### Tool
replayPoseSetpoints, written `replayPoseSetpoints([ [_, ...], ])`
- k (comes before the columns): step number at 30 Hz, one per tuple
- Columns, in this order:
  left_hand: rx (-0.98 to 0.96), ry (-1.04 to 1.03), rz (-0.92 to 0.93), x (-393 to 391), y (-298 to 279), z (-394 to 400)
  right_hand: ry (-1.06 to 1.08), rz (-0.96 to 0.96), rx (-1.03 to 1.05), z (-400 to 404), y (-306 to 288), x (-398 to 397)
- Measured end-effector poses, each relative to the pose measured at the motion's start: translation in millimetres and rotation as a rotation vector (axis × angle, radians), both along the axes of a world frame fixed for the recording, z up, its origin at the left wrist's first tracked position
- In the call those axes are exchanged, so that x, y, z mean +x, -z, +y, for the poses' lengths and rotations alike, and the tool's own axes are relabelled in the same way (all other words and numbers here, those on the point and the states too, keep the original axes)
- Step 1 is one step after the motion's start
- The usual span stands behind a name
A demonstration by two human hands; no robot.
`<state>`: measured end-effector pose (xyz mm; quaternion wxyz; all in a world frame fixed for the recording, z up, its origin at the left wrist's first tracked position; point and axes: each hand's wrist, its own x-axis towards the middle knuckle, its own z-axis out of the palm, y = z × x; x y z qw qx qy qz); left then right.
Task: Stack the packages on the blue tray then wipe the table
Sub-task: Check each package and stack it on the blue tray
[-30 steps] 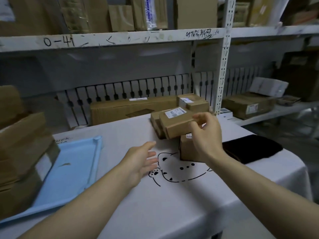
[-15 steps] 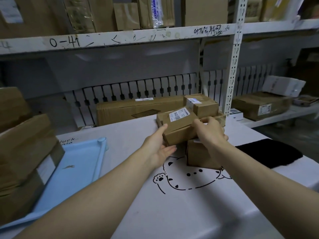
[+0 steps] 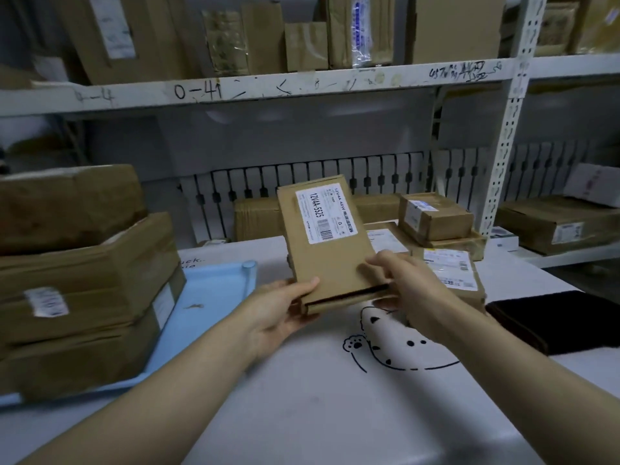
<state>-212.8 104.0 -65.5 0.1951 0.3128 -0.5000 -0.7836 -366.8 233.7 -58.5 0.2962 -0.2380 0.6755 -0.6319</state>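
Two hands, left hand (image 3: 280,307) and right hand (image 3: 407,283), grip one package (image 3: 327,250); perhaps four stacked.

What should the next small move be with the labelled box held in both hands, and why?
Probably carry the labelled box leftward toward the blue tray. The left hand and right hand grip its near end, clear of the table; the tray already bears stacked packages on its left, with bare blue surface beside them.

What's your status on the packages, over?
Both hands, left hand and right hand, gripping one labelled package, lifted off the table. Blue tray part-loaded with a stack. More packages waiting. Path clear.
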Motion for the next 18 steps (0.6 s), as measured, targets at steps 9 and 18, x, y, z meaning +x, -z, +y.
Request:
replayPoseSetpoints([
  [9, -0.218, -0.003, -0.096, 57.4, 8.0, -1.6, -0.306, -0.112, 0.041, -2.8, 19.8, 29.4],
  [18, -0.289, -0.09, -0.014, 67.5, -7.1, -0.4, -0.336, -0.071, -0.032, 1.3, 18.5, 33.9],
])
